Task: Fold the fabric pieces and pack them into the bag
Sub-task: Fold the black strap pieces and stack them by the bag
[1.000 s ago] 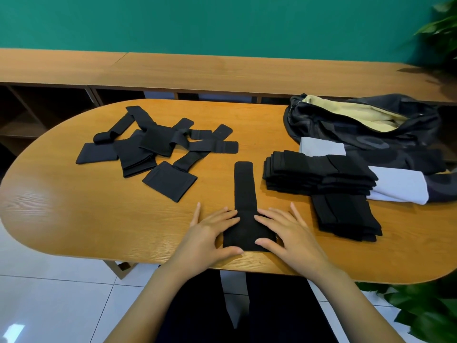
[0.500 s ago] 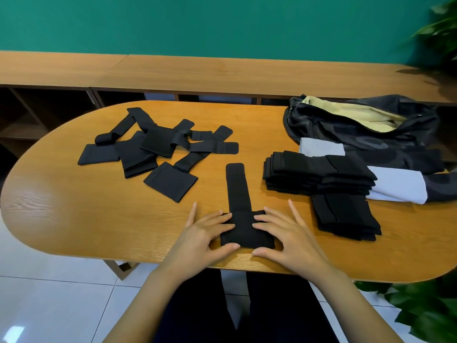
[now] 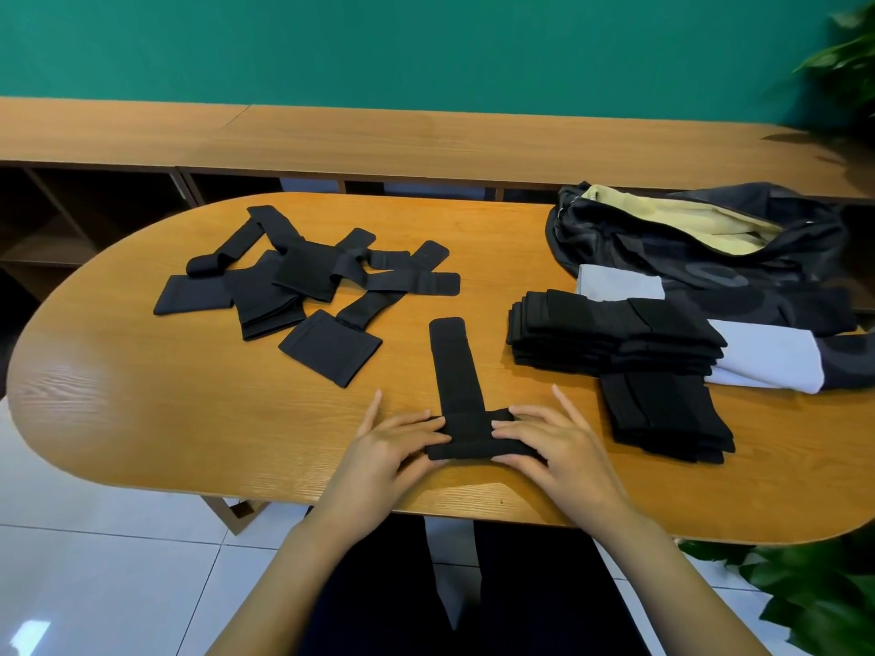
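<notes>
Near flap of the black fabric piece (image 3: pixel 455 371) is sitting folded narrower than before. Left hand (image 3: pixel 393 449) and right hand (image 3: pixel 561 442) are pinching its ends, thumbs under, at the near table (image 3: pixel 142 419) edge. Folded stack (image 3: pixel 611 333) is lying beyond on the right, loose pile (image 3: pixel 303 281) far left, bag (image 3: pixel 700 258) far right.

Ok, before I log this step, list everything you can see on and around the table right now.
T-shaped fabric piece: one, black, near table edge, lower end being folded.
loose fabric pieces: several overlapping, black, table's far left; exact count unclear.
folded stacks: two, black, right of centre, touching.
bag: one, dark patterned with yellow lining, open, table's far right.
pale panels: two, whitish, between bag and stacks.
table: one, oval, wood.
bench: one, wood, along the wall, green.
plants: two, green, right edge.
left hand: pinches the piece's left end.
right hand: pinches its right end.
</notes>
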Demonstrator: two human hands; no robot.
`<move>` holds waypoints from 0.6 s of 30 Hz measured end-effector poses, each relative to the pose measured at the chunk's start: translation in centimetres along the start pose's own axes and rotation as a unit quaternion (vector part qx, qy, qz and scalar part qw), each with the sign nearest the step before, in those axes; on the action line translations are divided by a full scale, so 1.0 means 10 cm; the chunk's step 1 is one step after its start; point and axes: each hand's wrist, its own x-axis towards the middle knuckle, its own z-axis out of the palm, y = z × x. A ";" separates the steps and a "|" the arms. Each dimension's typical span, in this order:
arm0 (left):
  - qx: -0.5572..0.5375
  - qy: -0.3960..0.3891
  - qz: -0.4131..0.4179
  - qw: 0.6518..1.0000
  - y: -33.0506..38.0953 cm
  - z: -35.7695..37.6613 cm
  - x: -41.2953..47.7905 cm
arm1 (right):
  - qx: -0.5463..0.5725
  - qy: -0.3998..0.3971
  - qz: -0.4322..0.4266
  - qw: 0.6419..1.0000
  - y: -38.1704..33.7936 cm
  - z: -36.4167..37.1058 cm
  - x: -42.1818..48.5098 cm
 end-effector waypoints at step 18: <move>-0.132 0.126 -0.116 0.976 0.20 -0.05 0.07 | 0.078 0.050 0.159 0.983 -0.14 -0.08 0.11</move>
